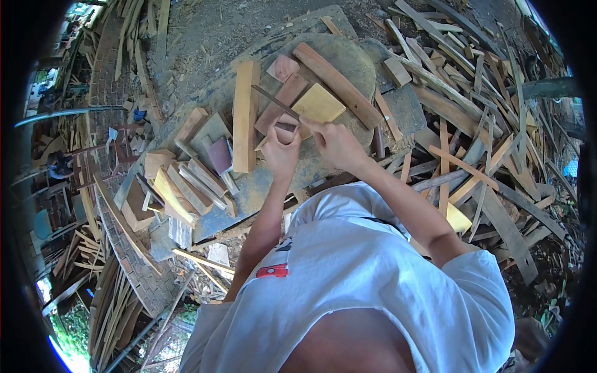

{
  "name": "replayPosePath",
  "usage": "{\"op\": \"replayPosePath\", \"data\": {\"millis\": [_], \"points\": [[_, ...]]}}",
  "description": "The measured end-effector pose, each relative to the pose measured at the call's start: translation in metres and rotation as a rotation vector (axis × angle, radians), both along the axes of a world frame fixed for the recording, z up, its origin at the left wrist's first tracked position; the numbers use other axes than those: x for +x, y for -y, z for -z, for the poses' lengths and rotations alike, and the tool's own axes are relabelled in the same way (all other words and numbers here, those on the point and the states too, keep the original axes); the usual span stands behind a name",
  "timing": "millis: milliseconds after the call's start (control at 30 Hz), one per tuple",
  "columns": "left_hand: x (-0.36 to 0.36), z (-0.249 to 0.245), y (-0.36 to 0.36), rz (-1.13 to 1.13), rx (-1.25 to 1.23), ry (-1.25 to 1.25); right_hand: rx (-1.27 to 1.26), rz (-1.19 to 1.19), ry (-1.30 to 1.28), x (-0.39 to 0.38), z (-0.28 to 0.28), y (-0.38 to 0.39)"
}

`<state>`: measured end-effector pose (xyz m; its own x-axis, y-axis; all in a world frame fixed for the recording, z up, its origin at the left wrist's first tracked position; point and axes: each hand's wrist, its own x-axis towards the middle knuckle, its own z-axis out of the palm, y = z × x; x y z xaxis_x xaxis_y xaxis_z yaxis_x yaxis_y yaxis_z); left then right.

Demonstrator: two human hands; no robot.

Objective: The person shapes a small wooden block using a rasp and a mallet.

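Note:
My left hand [281, 155] is wrapped round a small reddish-brown wooden piece [286, 128] with a dark slot or recess in its top. Closed round the near end of a long thin dark tool [275, 99] is my right hand [336, 143]; the tool slants up and left, its tip over a light wooden beam. Whether its near end touches the small piece is hard to tell. Just beyond my hands lie a reddish board [283, 102] and a yellow block [320, 104].
An upright light beam [246, 115] lies left of my hands, and a long reddish beam [339, 85] lies beyond on the right. Cut blocks [186, 189] crowd the worktable's left side. Scrap wood [460, 81] is heaped on the right.

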<state>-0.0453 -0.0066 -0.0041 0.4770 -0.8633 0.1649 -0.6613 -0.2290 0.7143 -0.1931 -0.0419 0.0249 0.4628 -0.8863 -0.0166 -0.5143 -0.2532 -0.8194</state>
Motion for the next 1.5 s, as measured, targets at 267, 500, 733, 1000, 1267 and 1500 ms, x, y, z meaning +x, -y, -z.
{"op": "replayPosePath", "data": {"millis": [267,500,733,1000,1267,1500], "points": [[0.000,-0.002,0.000,0.014,0.057,0.004,0.014,-0.033,-0.011,-0.002,0.001,0.000],[0.002,-0.002,0.000,0.005,0.061,-0.015,0.000,-0.058,-0.018,-0.010,-0.011,-0.017],[0.006,0.003,-0.001,0.047,0.009,-0.010,0.047,-0.066,0.014,-0.008,-0.013,-0.013],[0.007,0.003,0.001,0.025,-0.004,-0.020,-0.052,-0.027,-0.034,-0.005,-0.007,-0.014],[0.003,0.000,-0.001,0.011,-0.018,-0.025,-0.009,-0.062,-0.058,-0.003,-0.012,-0.010],[0.005,0.000,-0.002,0.035,-0.028,-0.041,-0.018,-0.041,-0.027,-0.001,-0.006,-0.007]]}}
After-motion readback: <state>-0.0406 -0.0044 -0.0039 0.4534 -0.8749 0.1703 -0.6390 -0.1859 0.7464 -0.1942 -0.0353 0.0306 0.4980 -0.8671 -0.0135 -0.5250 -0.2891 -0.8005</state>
